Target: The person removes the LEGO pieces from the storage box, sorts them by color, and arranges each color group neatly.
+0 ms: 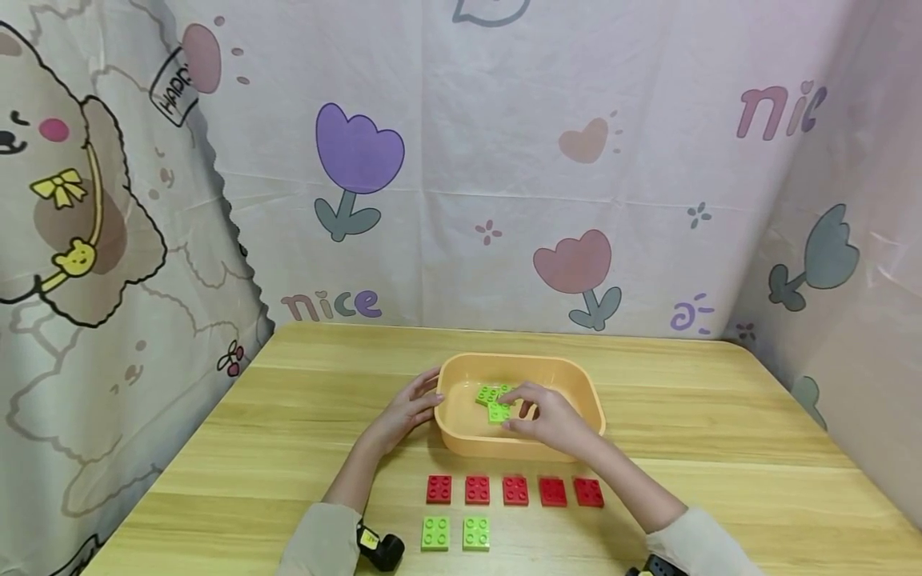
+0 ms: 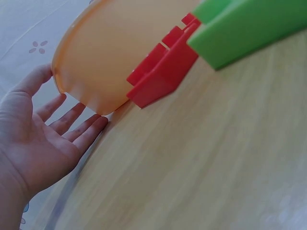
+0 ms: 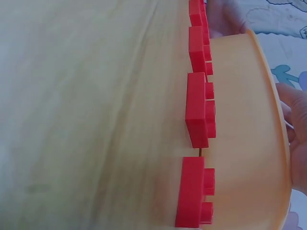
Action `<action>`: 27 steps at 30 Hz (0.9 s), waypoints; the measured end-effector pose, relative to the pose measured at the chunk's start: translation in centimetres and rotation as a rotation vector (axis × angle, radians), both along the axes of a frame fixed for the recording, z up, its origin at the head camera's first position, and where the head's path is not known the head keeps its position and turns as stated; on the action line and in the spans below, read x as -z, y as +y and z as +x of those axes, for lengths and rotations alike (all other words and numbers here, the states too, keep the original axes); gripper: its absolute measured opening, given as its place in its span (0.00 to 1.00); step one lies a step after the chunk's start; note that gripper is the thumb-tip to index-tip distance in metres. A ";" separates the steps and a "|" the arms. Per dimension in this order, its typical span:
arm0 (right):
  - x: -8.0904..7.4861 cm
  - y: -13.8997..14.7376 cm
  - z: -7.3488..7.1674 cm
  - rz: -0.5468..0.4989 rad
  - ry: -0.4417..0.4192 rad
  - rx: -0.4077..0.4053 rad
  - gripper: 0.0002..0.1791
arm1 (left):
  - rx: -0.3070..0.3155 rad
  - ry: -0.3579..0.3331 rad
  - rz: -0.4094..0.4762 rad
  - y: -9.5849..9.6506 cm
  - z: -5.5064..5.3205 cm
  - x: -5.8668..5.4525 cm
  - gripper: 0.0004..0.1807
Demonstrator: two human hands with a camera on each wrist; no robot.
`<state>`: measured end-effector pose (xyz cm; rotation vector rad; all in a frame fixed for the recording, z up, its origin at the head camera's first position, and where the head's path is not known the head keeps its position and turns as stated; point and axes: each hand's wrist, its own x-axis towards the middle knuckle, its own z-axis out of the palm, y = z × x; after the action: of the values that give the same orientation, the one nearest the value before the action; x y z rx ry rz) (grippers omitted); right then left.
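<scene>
A yellow-orange plastic bin [image 1: 461, 445] stands on the table, with several green toy bricks [image 1: 487, 394] inside. My left hand [image 1: 405, 412] steadies the bin's left end; in the left wrist view, its thumb touches the rim and its extended fingers [image 2: 67, 117] lie against the outer wall. My right hand [image 1: 551, 418] reaches over the near rim, thumb and forefinger on either side of a green brick [image 1: 499, 413]. In the right wrist view, the bin wall partly covers the right hand [image 3: 298, 134] and hides its fingertips.
In front of the bin is a row of several red bricks [image 1: 515, 490]. Two green bricks [image 1: 435, 534] lie side by side nearer me. The wooden table [image 1: 331, 376] ends at a printed cloth backdrop [image 1: 468, 280].
</scene>
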<state>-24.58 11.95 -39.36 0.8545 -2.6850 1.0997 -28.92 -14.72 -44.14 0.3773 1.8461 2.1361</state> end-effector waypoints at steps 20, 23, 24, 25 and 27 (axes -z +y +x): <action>-1.3 1.2 4.5 -0.055 0.061 -0.004 0.17 | 0.015 0.008 0.006 0.1 0.0 -0.1 0.33; -1.2 1.3 5.2 -0.063 0.057 -0.009 0.18 | 0.012 0.005 0.006 0.1 0.0 0.0 0.33; -1.2 1.3 5.5 -0.065 0.056 -0.006 0.18 | 0.012 0.005 0.008 0.1 0.0 0.0 0.33; -1.2 1.3 5.7 -0.068 0.054 -0.006 0.19 | 0.012 0.003 0.009 0.1 0.0 0.0 0.33; -1.1 1.3 6.2 -0.067 0.046 -0.003 0.19 | 0.011 0.002 0.010 0.1 0.0 0.0 0.33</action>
<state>-18.37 13.22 -38.25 0.8618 -2.5952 1.1490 -28.90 -14.64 -44.12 0.3909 1.8304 2.1397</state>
